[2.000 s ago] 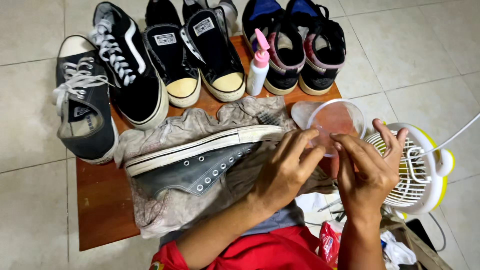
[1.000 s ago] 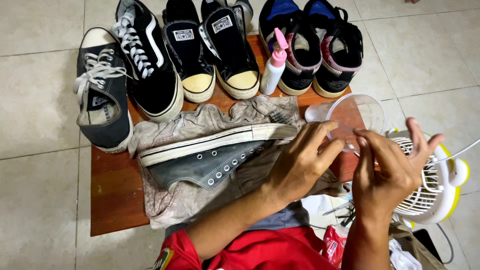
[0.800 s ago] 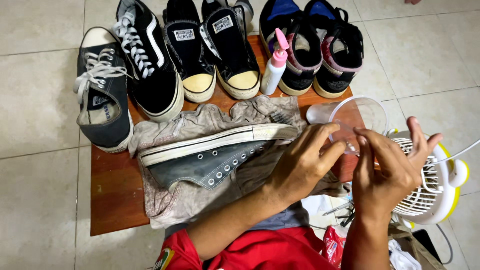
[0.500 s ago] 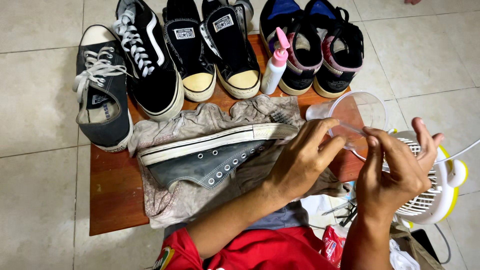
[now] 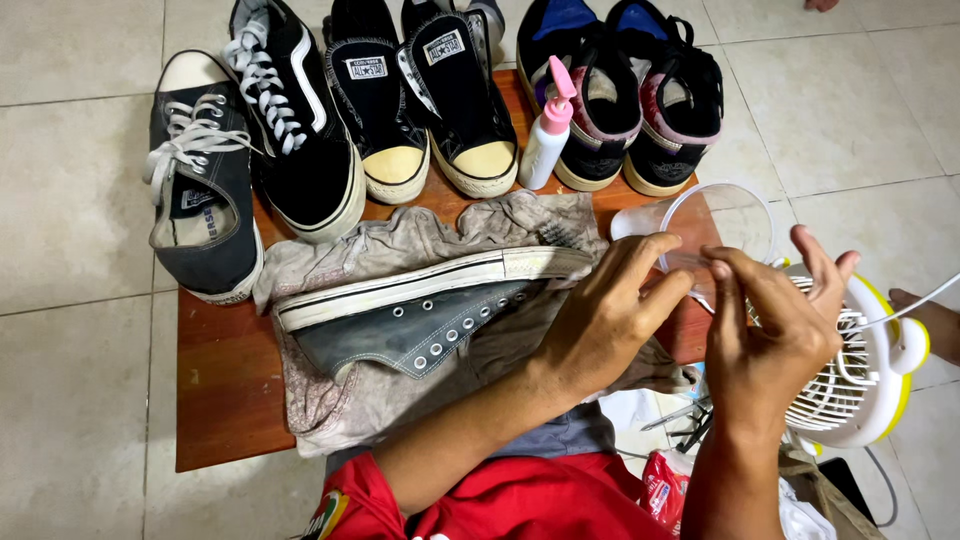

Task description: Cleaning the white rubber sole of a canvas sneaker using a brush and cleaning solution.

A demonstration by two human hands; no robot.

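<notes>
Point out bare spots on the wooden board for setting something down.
Free: the wooden board's near-left corner, between the dirty cloth and the grey lace-up shoe. Crowded: the far edge, packed with shoes and a pink-capped bottle; both hands cover the right.

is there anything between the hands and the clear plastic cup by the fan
Nothing visible. The left hand and right hand meet at the near rim of the clear plastic cup, fingertips on or right against it. The grey shoe lies to the left, the fan to the right.
</notes>
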